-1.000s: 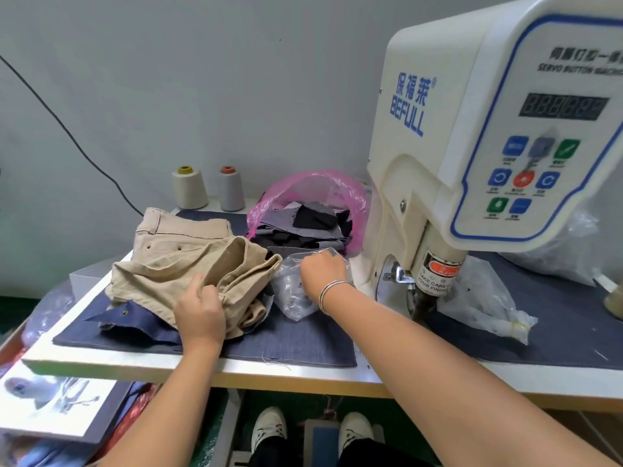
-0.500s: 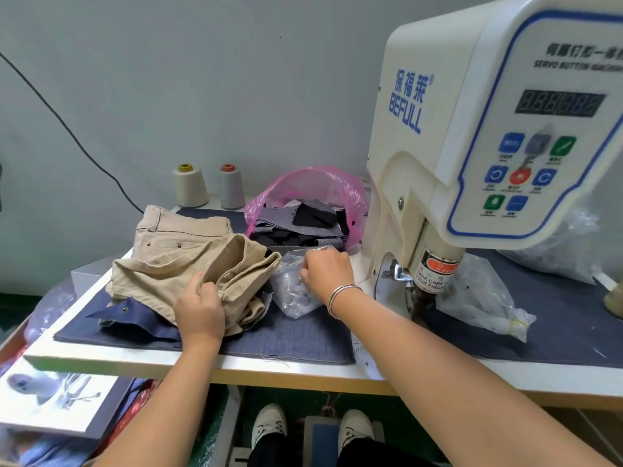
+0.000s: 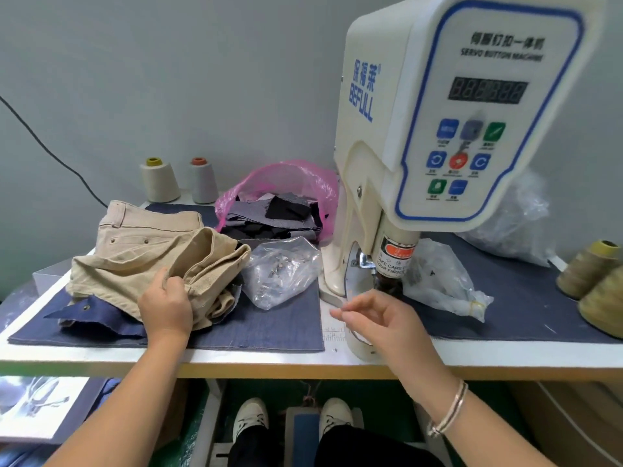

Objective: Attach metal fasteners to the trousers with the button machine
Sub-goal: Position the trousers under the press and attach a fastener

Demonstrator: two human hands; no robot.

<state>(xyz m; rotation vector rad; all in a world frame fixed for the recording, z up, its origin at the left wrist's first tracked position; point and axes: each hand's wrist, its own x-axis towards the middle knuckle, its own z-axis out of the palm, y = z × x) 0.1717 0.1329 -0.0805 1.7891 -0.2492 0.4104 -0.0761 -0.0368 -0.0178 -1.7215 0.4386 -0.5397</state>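
My left hand (image 3: 165,303) grips the trousers (image 3: 148,261) | right hand (image 3: 374,315) pinches, contents unclear, beside the button machine (image 3: 438,129) | risk: fingers under the punch.

A plain grey-blue wall (image 3: 168,79) fills the back of the room, evenly lit with no hard shadows. A thin black cable (image 3: 50,153) runs down it at a slant from the left edge toward the counter. The counter (image 3: 256,360) has a white top with a pale wooden front edge and stands against the wall. Beneath it the floor (image 3: 381,399) is green, partly in shade
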